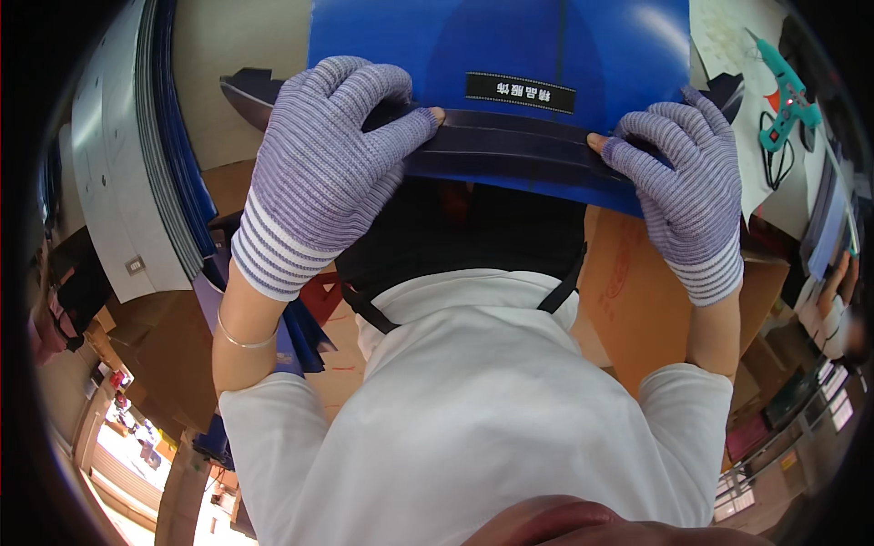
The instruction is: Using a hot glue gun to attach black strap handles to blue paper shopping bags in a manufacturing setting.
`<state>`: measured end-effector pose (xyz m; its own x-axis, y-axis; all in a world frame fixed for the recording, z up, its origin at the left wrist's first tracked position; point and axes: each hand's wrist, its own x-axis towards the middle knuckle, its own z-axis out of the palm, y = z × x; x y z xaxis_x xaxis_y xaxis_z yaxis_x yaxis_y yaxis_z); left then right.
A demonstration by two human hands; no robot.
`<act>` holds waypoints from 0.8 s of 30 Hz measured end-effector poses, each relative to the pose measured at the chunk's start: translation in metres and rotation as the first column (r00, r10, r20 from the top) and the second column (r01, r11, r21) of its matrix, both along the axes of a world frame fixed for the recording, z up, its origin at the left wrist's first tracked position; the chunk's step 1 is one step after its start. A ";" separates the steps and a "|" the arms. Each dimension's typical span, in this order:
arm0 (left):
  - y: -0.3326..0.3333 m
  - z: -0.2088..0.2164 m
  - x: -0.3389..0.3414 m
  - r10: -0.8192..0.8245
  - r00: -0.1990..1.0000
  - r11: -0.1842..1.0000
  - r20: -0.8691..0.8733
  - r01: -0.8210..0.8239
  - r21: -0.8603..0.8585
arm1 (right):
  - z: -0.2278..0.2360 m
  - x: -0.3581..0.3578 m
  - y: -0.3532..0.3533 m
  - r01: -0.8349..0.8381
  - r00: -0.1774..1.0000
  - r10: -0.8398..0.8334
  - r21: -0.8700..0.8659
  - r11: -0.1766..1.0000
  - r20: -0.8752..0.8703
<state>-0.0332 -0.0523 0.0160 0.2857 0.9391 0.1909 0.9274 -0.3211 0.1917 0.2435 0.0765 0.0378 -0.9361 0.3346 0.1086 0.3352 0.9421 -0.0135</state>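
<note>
A glossy blue printed sheet (382, 36) lies in front of me, with a small black label strip (492, 88) near its close side. Along that side runs a dark folded flap (510, 146) with pointed ends sticking out left and right. My left hand (319, 164), in a purple-and-white striped knit glove, grips the flap's left part, its bare thumb tip pressing on the top. On the right part, my right hand (681, 177) in a matching glove holds the flap the same way. Most of the other fingertips are hidden behind the flap.
A teal glue gun (787, 96) with a black cord lies at the right. Left stands a stack of grey and blue sheets (123, 173). A brown cardboard box (678, 282) is below my right hand. Another person (824, 314) is at the far right.
</note>
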 end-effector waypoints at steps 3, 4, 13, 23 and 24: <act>0.001 -0.003 -0.001 -0.018 0.993 1.000 0.116 0.015 0.028 | 0.003 -0.003 -0.004 -0.003 0.999 0.000 -0.089 0.996 -0.037; 0.001 -0.005 0.000 -0.013 0.993 1.000 0.119 0.010 0.028 | 0.001 -0.003 -0.007 0.006 0.999 -0.011 -0.088 0.996 -0.053; -0.002 -0.010 0.003 0.016 0.994 0.999 0.112 -0.020 0.037 | -0.005 -0.009 -0.004 -0.051 0.994 0.040 -0.100 0.994 -0.103; 0.008 -0.007 0.002 -0.051 0.987 0.999 0.156 0.048 0.017 | -0.033 -0.062 -0.026 -0.202 0.935 0.156 -0.117 0.972 -0.319; 0.007 -0.006 -0.001 -0.057 0.985 0.998 0.164 0.055 0.017 | -0.032 -0.063 -0.025 -0.200 0.936 0.153 -0.120 0.973 -0.317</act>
